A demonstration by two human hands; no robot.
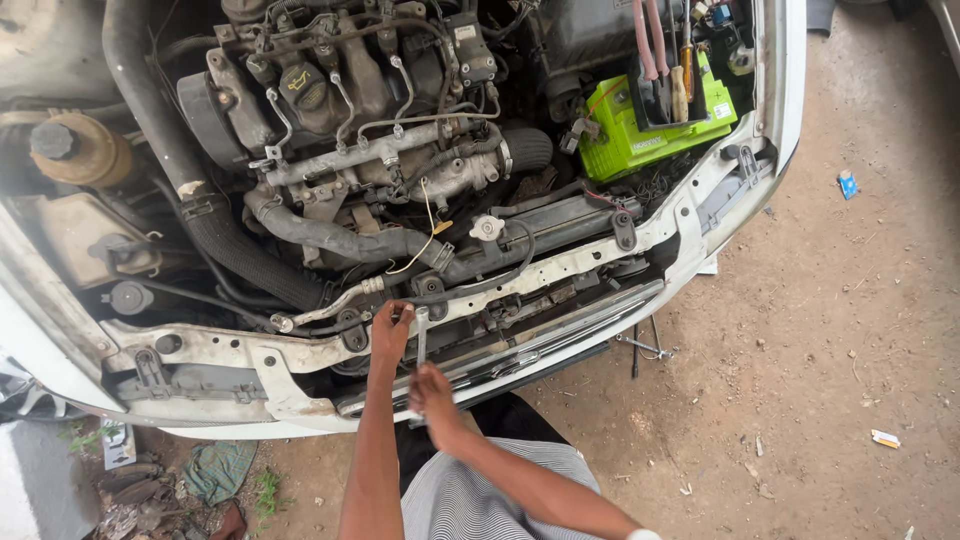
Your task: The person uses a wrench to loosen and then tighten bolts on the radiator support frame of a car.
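Two hands work at the front of the car, and between them stands one wrench (421, 335). Your right hand (432, 392) is the nearest: it sits at the lower end of the wrench, fingers closed together around the handle, as far as the blurred picture shows. Your left hand (391, 330) is just above, at the front panel (560, 265), fingers curled at the head of the wrench; whether they grip the wrench or the bolt under it, you cannot tell.

The wrench is upright, touching the panel beside the black hose (470, 287). It looks like plain steel, so judge it stiff, rather heavy for its size, and not fragile. The bright surface is probably slippery if there is oil on the fingers. The best place to hold is low on the handle, where your right hand is, because there it gives the most turning force; the left hand can keep the head seated.

Behind the panel lies the radiator cap (486, 227), then the engine (350, 110). Farther right stands the green battery (640, 130) with tools on top. On the ground right of the bumper lies another tool (640, 347).
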